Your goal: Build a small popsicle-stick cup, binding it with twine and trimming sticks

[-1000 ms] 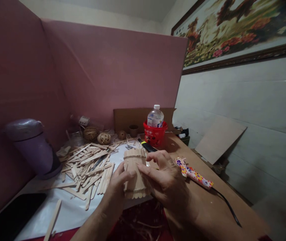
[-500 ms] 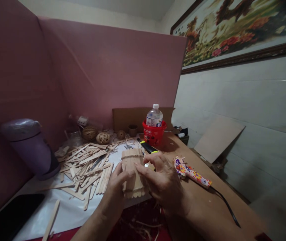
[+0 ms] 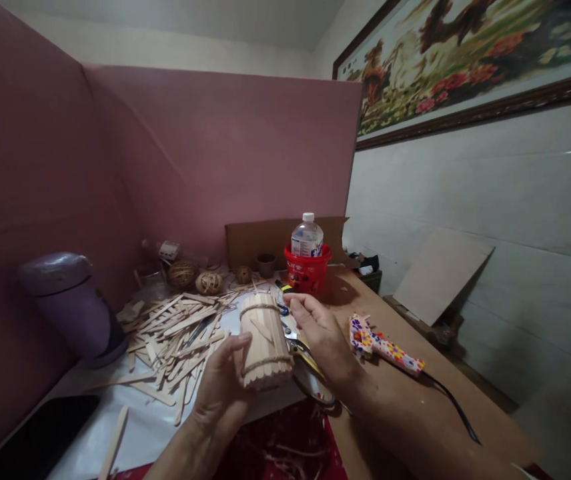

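Holding stick-clad cylinder (image 3: 268, 347), left hand (image 3: 225, 381) partly hidden; right hand (image 3: 321, 335), contact unclear.

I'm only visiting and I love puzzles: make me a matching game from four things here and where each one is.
Things
1. Wooden-stick cylinder bound with twine
2. Clear plastic bottle with a white cap
3. Flower-patterned, gun-shaped tool with a black cord
4. Purple cylindrical tumbler

Places
A. Left of the heap of flat wooden sticks
B. Upright in the red plastic bucket
C. Lying on the brown tabletop
D. Held in the left hand

Right pairs: 1-D, 2-B, 3-C, 4-A.
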A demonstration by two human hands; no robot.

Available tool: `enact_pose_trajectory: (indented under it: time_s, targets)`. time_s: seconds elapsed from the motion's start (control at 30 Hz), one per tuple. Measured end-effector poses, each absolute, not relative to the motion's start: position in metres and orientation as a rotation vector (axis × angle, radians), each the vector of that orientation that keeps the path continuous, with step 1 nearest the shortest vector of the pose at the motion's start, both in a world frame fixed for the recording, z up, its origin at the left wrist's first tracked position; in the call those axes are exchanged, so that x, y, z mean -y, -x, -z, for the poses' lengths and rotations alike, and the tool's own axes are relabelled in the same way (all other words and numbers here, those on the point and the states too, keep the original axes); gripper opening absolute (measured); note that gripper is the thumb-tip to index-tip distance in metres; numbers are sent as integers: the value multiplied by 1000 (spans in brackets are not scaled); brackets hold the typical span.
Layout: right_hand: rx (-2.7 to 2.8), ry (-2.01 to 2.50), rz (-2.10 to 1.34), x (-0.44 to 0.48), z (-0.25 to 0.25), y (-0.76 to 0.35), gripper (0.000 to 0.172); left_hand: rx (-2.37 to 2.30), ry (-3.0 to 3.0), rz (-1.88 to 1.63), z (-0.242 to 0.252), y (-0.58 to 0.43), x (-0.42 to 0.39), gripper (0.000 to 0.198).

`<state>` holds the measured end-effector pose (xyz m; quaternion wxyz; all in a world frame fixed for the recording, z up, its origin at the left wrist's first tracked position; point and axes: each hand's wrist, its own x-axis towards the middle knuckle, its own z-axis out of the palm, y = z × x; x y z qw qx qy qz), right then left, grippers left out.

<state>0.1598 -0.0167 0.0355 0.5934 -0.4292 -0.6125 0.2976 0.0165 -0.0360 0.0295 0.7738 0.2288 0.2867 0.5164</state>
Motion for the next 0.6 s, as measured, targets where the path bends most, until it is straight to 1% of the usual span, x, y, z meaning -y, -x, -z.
enact_pose_trajectory:
  time_s: [0.13,0.17,0.2,0.27,0.3,0.33,0.4,0.5,0.6]
  targets:
    - [1465,931,-822,27,-19,-150,40,-624,-496,-1174,-27,-16,35,46]
    - [1522,908,-828,32,-15,-148,46,-633,-504,-1189,-27,-16,34,46]
    - [1569,899,-814,36,-11,-147,56,-642,-512,-1203,-26,-17,34,46]
    - [1638,992,-697,42,-4,-145,76,-647,-534,-1236,-25,-18,34,47]
    - [1666,1040,-612,43,0,-145,80,-641,-551,-1255,-26,-19,35,48]
    - [1693,1079,-518,43,3,-145,81,-638,-570,-1274,-26,-20,35,48]
    - [1754,1098,-343,42,8,-146,77,-658,-607,-1317,-28,-22,37,45]
    - [1837,1063,-158,41,14,-148,74,-731,-637,-1365,-33,-26,41,33]
    - [1873,1057,-67,43,16,-149,75,-749,-664,-1350,-35,-28,44,20]
